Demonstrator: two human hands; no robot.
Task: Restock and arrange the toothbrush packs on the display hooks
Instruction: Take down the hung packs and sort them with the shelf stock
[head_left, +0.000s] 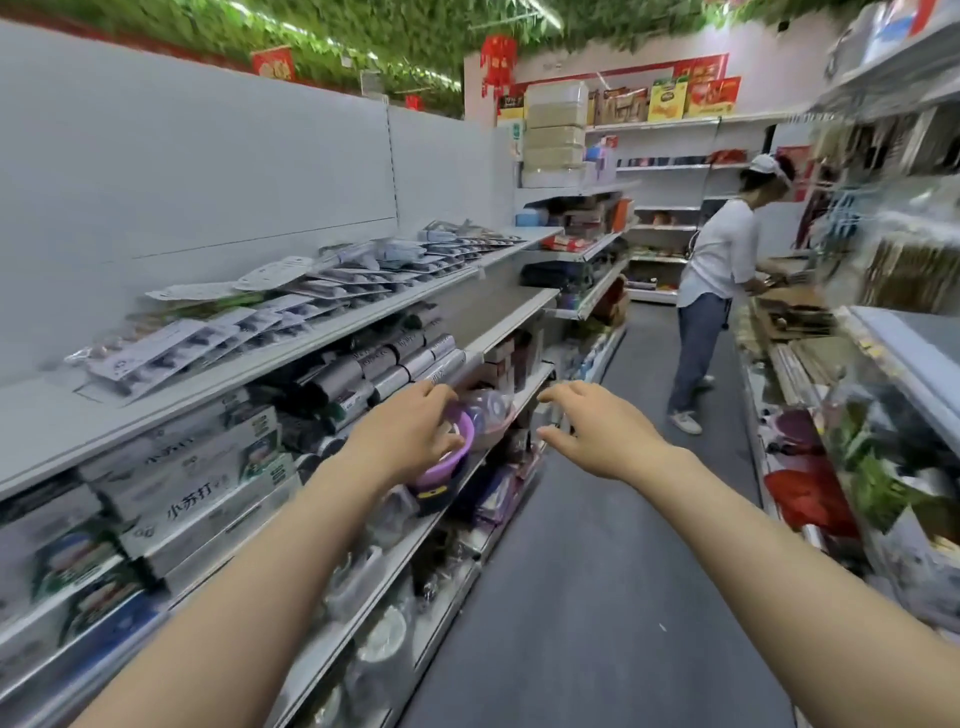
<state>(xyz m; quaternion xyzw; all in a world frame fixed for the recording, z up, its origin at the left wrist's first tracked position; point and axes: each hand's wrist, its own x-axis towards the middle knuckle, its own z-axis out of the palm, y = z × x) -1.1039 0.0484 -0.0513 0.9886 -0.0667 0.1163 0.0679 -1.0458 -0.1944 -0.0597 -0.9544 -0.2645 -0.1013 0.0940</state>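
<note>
Both hands reach forward at mid-frame with nothing in them: the left hand (410, 436) hangs with fingers loosely curled in front of a purple bowl (451, 457) on a lower shelf, and whether it touches the bowl cannot be told from this angle; the right hand (597, 431) floats over the aisle floor (597, 597), fingers relaxed and spread, gripping nothing. The toothbrush packs (291, 306) lie flat in overlapping rows on the top shelf (62, 421) at the left of the frame, up and to the left of both hands, the row running from lower left toward upper centre along the shelf edge. Each pack's long axis seems to cross the shelf, pointing toward the white back panel (208, 156), though blur makes that uncertain. No display hooks can be made out on that panel. The left hand is plainly the nearer one; it would need to rise and swing left to reach the packs, while the right would have to cross the body. Another person (717, 291) stands well apart at the upper right, working at the opposite shelving.
</note>
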